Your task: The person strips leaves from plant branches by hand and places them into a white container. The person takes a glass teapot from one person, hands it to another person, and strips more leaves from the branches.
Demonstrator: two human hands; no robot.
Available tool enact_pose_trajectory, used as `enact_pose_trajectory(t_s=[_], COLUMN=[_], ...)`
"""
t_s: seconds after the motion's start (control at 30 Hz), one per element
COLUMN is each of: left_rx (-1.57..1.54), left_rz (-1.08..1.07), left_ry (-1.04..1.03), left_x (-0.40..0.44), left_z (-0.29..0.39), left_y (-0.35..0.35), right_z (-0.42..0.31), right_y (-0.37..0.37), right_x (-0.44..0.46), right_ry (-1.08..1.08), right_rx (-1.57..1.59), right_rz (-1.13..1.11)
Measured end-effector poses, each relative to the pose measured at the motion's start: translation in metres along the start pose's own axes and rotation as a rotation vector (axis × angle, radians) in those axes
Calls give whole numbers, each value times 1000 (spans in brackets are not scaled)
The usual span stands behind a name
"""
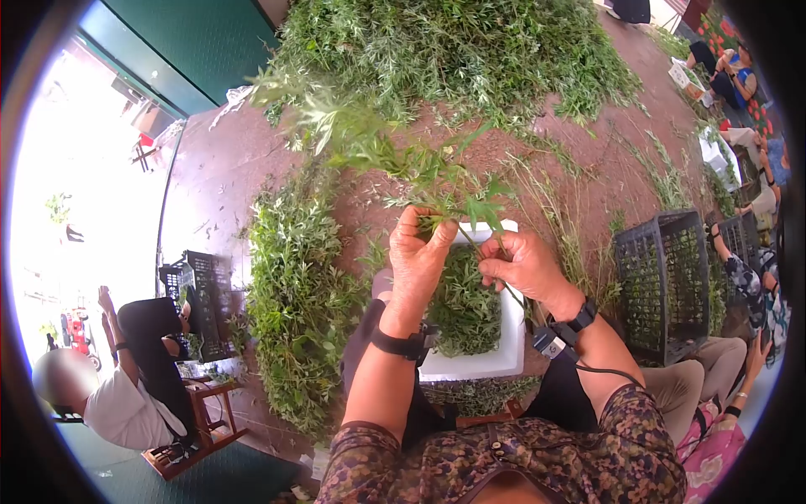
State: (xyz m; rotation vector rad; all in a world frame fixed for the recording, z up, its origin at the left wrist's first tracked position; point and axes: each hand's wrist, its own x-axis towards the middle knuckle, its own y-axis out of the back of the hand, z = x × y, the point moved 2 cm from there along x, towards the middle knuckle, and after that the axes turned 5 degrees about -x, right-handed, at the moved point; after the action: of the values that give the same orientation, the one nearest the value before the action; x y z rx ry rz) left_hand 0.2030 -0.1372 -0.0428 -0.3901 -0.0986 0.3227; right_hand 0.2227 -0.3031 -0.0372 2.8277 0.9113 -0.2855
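Observation:
A leafy green stalk (403, 160) is held up before me, its leaves fanning out toward the upper left. My left hand (420, 252) pinches it just below the leafy part. Lower on the bare stem, my right hand (520, 265) grips it between thumb and fingers, with the stem end pointing down past the hand. Beneath both hands stands a white foam box (510, 340) between my knees. Loose picked leaves (466, 307) lie inside it; my forearms and hands hide part of its far side.
A large heap of cut plants (453, 59) covers the floor ahead. Another pile (294, 294) lies to my left, stripped stems (558, 210) to the right. A black crate (663, 286) stands at right. A seated person (134, 403) is at left; other people sit along the right.

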Motion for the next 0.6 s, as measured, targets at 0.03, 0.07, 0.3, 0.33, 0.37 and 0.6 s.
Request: enact_pose_trajectory(t_s=[0.03,0.07,0.3,0.33,0.37,0.6], left_rx=[8,7,-260,-307,-322,-397], left_rz=[27,39,-8,-19,-26,8], left_ry=[-33,-32,84,111,141,254], left_x=[1,1,-1,-1,-3,-6], left_z=[-1,0,3,4,3,2], left_y=[0,0,2,1,-1,-5], right_z=[-1,-3,2,3,4,2], right_y=[0,-1,-2,-3,-3,2], right_x=[-1,-1,0,0,0,1], right_ry=[18,36,-25,-58,-90,-131], right_rx=[-72,-143,-10,91,193,611], right_rz=[25,50,24,-24,-71,-320])
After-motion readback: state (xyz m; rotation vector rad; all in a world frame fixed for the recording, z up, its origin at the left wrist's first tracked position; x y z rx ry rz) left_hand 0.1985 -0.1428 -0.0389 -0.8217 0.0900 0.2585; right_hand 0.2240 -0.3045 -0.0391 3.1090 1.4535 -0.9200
